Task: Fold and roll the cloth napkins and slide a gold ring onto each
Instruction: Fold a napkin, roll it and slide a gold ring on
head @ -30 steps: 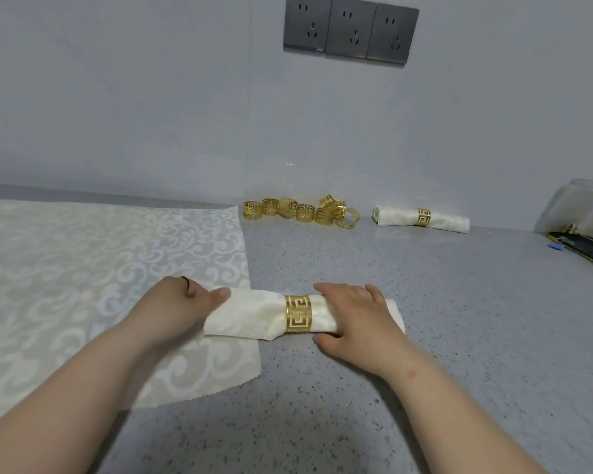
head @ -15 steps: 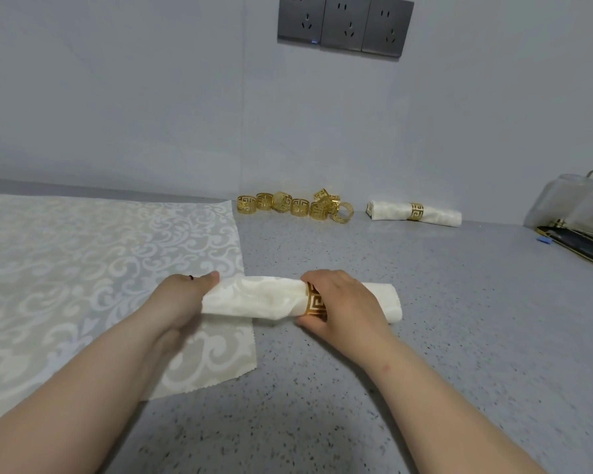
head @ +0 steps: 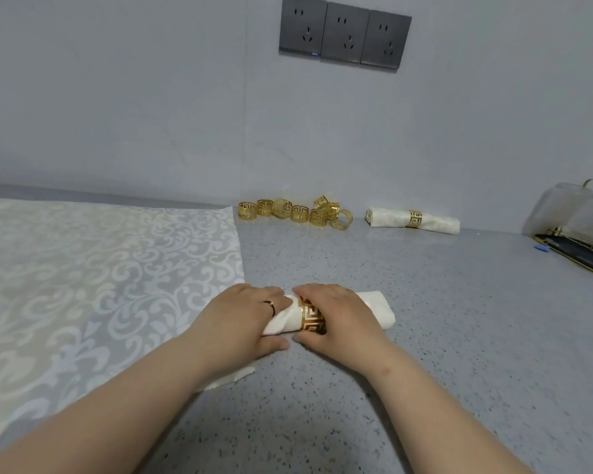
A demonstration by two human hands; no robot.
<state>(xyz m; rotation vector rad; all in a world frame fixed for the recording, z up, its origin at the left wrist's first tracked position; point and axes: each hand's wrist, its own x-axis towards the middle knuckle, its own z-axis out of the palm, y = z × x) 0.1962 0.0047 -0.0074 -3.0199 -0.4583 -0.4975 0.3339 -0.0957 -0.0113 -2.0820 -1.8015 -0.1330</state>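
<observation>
A rolled white napkin (head: 377, 307) lies on the grey speckled counter with a gold ring (head: 309, 316) around its middle. My left hand (head: 243, 319) wraps over the roll's left part, fingers above and thumb below. My right hand (head: 339, 316) covers the roll just right of the ring, its thumb under it and its fingers over the top. Only the right end of the roll and a short piece beside the ring show. Several loose gold rings (head: 295, 212) stand by the wall. A finished ringed napkin (head: 435, 222) lies to their right.
A large patterned white cloth (head: 93, 278) lies flat on the left of the counter, its corner under my left forearm. A clear container and a dark gold-edged tray (head: 575, 248) sit at the far right. Wall sockets (head: 344, 37) are mounted above.
My left hand has slid right along the roll until it nearly meets my right hand at the ring. The roll has turned slightly and shifted right, off the patterned cloth's edge.
</observation>
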